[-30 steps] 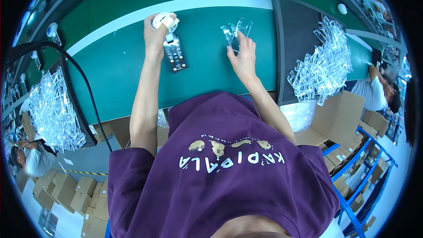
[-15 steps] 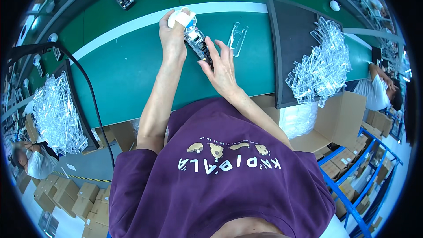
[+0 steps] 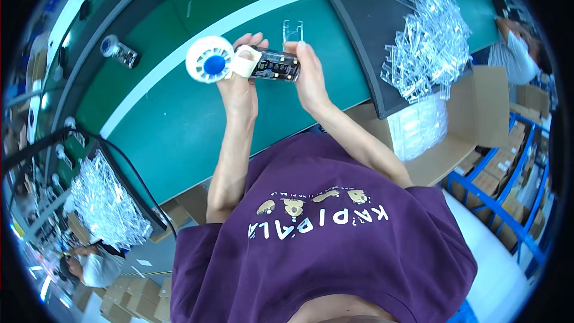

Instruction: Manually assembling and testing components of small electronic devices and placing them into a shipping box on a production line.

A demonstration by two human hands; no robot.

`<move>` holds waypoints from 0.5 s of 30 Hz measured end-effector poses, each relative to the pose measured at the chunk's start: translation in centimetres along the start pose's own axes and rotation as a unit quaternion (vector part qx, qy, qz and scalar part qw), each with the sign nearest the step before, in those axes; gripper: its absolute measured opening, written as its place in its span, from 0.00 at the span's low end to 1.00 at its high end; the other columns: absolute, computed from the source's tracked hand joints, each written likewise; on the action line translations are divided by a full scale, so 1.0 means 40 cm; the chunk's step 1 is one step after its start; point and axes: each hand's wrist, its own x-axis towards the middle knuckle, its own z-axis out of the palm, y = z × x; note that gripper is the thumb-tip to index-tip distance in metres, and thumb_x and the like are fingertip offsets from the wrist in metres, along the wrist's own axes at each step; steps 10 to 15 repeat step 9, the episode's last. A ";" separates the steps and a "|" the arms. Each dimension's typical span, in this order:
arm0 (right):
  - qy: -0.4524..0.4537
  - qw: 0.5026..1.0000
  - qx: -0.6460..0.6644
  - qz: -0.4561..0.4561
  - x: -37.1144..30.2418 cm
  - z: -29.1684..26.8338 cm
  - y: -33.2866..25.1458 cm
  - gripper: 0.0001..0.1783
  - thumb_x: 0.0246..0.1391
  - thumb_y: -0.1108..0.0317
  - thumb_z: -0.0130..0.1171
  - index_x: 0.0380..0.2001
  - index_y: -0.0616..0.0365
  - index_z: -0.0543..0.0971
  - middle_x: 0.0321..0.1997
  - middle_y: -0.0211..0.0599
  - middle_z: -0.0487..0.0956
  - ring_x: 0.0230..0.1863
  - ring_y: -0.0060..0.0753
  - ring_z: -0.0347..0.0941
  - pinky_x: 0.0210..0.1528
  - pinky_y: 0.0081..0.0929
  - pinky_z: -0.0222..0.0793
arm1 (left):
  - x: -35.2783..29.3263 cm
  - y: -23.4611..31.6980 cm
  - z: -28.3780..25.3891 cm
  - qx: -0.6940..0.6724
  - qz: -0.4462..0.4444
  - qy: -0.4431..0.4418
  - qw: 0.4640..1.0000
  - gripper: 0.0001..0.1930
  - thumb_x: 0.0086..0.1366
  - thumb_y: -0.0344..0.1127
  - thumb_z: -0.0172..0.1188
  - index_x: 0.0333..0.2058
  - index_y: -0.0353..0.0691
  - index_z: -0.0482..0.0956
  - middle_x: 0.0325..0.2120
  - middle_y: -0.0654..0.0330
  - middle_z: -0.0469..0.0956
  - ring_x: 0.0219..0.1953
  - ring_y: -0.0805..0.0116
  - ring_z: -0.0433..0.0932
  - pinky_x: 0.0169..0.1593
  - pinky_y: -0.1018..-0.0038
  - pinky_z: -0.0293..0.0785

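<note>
In front of me I hold a small fan-like device, with a round white slotted head [image 3: 210, 60] that has a blue centre and a clear body [image 3: 276, 66] over a black circuit board. My left hand [image 3: 241, 81] is closed round its neck; white wrapping covers the thumb. At the body's far end, my right hand [image 3: 311, 75] has its palm and fingers against the tip, gripping it. A clear plastic cover [image 3: 293, 30] lies on the green bench [image 3: 179, 137] just beyond the right fingers, partly hidden by them.
On the right, a dark tray [image 3: 353, 30] bears a heap of clear plastic parts [image 3: 427, 42]; another heap [image 3: 110, 203] lies to the left. A similar device [image 3: 121, 52] rests on the far green surface. A black cable [image 3: 128, 161] curves at left, and an open carton [image 3: 472, 113] stands right.
The device has turned from slanting to nearly level, its round head now facing up toward me. My right hand has moved from the body's side to its end. My view has shifted right.
</note>
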 end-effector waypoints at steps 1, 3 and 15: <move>0.071 0.982 0.142 0.106 0.007 0.000 0.015 0.16 0.60 0.58 0.44 0.38 0.61 0.71 0.35 0.36 0.73 0.32 0.25 0.69 0.35 0.27 0.67 | -0.010 0.000 0.015 0.010 0.039 0.003 0.999 0.22 0.58 0.40 0.59 0.48 0.33 0.68 0.46 0.51 0.72 0.46 0.62 0.73 0.50 0.70 0.69; 0.090 0.982 0.137 0.090 0.020 0.011 -0.001 0.18 0.60 0.56 0.40 0.35 0.60 0.71 0.33 0.34 0.73 0.30 0.24 0.68 0.33 0.26 0.66 | -0.019 -0.011 0.032 0.079 0.077 -0.017 0.994 0.23 0.58 0.41 0.59 0.49 0.34 0.68 0.46 0.52 0.72 0.47 0.62 0.73 0.51 0.69 0.68; 0.073 0.995 0.070 -0.017 0.002 -0.009 -0.004 0.24 0.60 0.48 0.38 0.32 0.60 0.71 0.29 0.33 0.73 0.28 0.23 0.68 0.31 0.27 0.65 | -0.076 0.000 0.055 0.243 0.124 -0.111 0.956 0.31 0.57 0.48 0.60 0.53 0.36 0.62 0.50 0.51 0.68 0.56 0.57 0.65 0.57 0.65 0.63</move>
